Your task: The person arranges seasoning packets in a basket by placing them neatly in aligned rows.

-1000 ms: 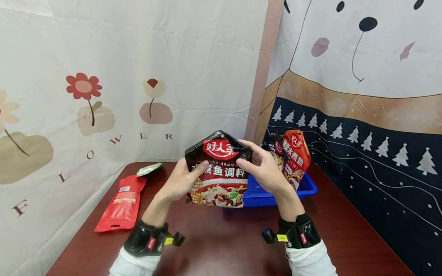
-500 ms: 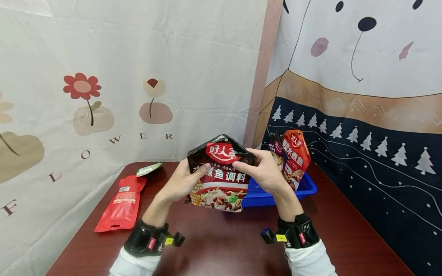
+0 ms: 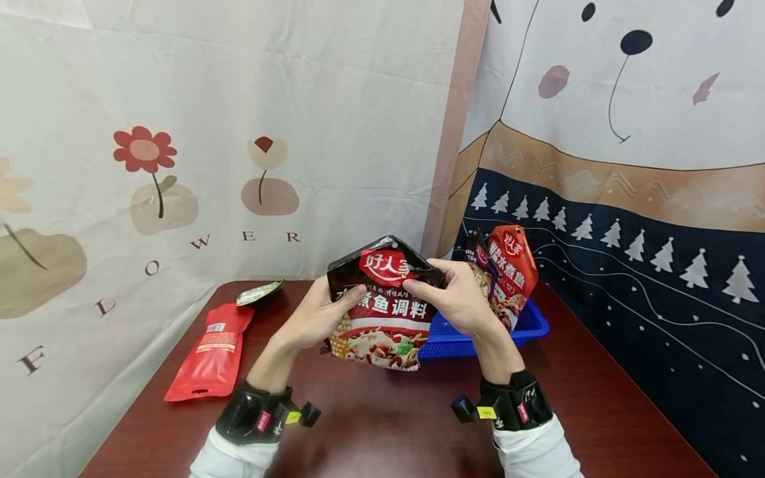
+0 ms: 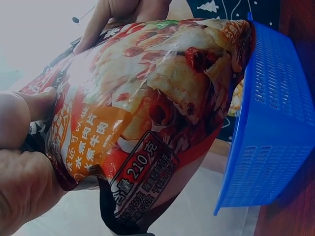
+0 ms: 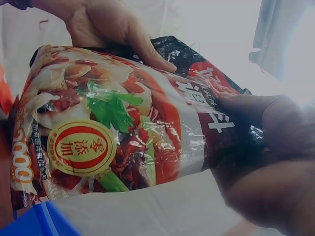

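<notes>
Bag [image 3: 385, 325], black top over red with a food photo, is between left hand [image 3: 317, 315] and right hand [image 3: 460, 295], held up over the surface [image 3: 382, 425]. Left hand pinches its left side, thumb on the printed front, fingers behind. Right hand pinches the upper right side the same way, thumb by the lower edge of the red logo. Thumbs point at each other, apart. Top edge peaks above and between the hands; food photo hangs below them. Blue basket [image 3: 448, 342] is just behind the bag and right hand, partly hidden by both. In it, beyond the right hand: orange-red packet [image 3: 514, 265], tilted, with dark purple packet [image 3: 481, 255] beside it. Left of left hand: red packet [image 3: 209, 358] flat on the surface, green-and-white packet [image 3: 259, 293] near its far end. Black band [image 3: 254, 411] on left wrist, a second on right.
</notes>
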A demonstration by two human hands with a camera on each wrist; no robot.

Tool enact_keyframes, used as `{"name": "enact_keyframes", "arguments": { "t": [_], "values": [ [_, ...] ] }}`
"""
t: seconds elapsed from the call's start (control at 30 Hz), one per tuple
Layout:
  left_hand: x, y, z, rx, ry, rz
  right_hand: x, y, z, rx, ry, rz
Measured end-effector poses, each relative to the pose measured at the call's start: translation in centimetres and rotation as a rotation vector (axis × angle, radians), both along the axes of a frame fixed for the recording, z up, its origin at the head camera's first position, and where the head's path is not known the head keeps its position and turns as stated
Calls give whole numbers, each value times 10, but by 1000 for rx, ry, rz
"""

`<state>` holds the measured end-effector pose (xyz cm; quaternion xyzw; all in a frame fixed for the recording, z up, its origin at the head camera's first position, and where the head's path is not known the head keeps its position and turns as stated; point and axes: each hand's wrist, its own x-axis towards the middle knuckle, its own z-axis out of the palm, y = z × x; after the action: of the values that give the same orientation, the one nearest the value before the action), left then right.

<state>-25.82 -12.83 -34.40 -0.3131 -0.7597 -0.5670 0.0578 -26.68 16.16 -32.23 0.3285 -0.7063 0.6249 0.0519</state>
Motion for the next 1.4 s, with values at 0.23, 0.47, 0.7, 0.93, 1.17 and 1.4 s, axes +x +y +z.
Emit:
{"name": "enact_keyframes", "arguments": {
  "t": [0.23, 0.47, 0.7, 0.93, 1.17, 1.4],
  "values": [
    [0, -1, -1, -14, 2, 10, 3, -2, 0, 37, 13, -29],
    [2, 0, 0, -29, -21, 7, 5, -5, 0, 58, 63, -100],
    [1, 2, -1, -15, -53, -16, 7, -5, 1, 52, 126, -151],
    [1, 3, 0, -8, -61, -10, 8, 0, 5, 54, 184, -214],
    [-2, 6, -2, 40, -34, -38, 7, 7, 7, 43, 218, -309],
    [-4, 10, -3, 73, 40, -1, 7, 18, 12, 14, 244, -424]
  ]
}}
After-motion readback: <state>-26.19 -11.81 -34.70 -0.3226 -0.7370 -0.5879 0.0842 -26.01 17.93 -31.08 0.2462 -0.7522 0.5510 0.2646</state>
